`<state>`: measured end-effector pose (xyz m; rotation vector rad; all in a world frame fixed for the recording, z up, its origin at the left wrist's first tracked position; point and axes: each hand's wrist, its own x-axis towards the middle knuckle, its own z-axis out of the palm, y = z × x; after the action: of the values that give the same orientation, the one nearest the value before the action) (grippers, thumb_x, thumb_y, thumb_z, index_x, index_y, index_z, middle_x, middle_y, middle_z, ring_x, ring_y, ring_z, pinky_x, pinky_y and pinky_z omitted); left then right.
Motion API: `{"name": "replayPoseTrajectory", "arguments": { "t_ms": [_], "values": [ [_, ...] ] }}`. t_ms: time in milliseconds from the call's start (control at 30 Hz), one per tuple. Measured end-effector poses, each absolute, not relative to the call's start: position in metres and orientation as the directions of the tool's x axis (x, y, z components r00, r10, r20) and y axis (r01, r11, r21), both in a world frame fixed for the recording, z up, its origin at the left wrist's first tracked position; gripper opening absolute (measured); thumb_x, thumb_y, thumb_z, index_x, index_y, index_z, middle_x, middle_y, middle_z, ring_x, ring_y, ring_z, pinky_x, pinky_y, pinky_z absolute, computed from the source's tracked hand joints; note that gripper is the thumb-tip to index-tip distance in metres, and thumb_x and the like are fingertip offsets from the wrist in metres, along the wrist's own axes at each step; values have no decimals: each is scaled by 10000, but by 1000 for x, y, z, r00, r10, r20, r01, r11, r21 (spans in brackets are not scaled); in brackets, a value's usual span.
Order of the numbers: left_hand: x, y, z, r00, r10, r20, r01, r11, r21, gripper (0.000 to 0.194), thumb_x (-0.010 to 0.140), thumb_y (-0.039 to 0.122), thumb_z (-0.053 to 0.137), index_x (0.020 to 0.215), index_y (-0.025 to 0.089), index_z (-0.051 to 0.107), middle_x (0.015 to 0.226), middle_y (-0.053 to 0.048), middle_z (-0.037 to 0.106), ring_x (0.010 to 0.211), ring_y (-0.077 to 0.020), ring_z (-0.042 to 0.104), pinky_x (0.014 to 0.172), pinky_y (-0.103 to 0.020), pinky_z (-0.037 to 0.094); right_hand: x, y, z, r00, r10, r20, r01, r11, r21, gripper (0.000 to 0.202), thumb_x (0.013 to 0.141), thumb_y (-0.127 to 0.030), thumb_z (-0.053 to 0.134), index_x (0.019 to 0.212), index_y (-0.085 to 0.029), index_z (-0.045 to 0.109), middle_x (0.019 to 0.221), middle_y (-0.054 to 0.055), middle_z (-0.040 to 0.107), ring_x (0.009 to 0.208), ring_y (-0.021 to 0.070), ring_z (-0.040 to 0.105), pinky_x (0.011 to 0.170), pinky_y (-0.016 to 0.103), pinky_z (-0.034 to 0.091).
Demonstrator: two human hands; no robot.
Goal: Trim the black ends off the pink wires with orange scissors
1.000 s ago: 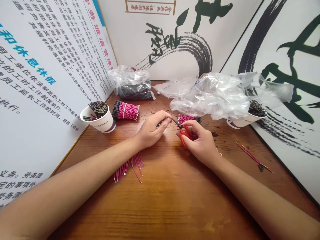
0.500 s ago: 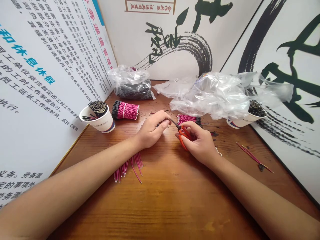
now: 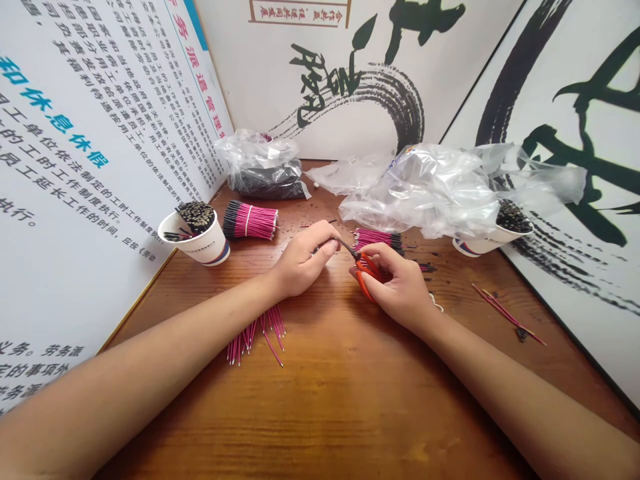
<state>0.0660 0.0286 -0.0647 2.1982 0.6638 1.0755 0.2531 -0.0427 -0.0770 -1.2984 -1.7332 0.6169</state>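
My right hand [image 3: 406, 288] grips a pair of small scissors [image 3: 366, 275] by the orange handles. Their dark blades point left and reach the fingertips of my left hand [image 3: 306, 261]. The fingers of that left hand are closed in a pinch; what lies between them is hidden. Below my left forearm, loose magenta wires [image 3: 271, 337] with silvery tips fan out on the table, partly covered by the arm. Behind the scissors lies a pile of magenta wires [image 3: 376, 238] with black ends, partly hidden by my right hand.
A tied wire bundle [image 3: 253, 221] lies beside a left paper cup [image 3: 203, 247] filled with black-ended pieces. A second cup [image 3: 477, 241] stands at the right under clear plastic bags [image 3: 415, 190]. Another bag [image 3: 263, 170] sits at the back left. A few wires [image 3: 505, 312] lie at right.
Both hands stay almost in place. The scissor blades look slightly shifted at the left fingertips; nothing else has visibly moved.
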Motion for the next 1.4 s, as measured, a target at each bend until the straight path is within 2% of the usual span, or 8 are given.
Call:
{"name": "replayPoseTrajectory", "arguments": {
  "t_ms": [400,733,1100,1400],
  "values": [
    [67,29,-64,548,663,509,190,-692,696,222,939,238,405,771,165,530,742,-13,523,705,-135,485,683,-266,397,255,-42,-80,-79,934,347,534,334,-777,148,841,-258,621,976,-222,571,643,-51,522,583,111,451,556,234,346],
    [66,28,-64,548,684,481,228,-676,701,246,930,247,409,707,168,478,647,17,473,608,-108,429,601,-240,352,254,-42,-78,-75,943,324,533,313,-786,161,829,-256,628,975,-219,570,656,-42,567,586,115,492,556,233,353],
    [66,27,-65,547,709,446,245,-644,724,219,927,271,445,758,160,528,673,17,491,623,-102,441,591,-222,362,255,-45,-77,-102,954,282,533,292,-794,121,832,-282,629,890,-220,543,573,-67,510,510,101,420,496,232,302],
    [66,26,-62,537,723,436,227,-621,750,205,908,266,462,740,164,518,623,36,446,565,-87,388,541,-215,321,254,-45,-76,-139,952,272,539,304,-786,149,853,-321,626,860,-221,516,577,-66,494,511,98,403,494,229,294]
  ]
}}
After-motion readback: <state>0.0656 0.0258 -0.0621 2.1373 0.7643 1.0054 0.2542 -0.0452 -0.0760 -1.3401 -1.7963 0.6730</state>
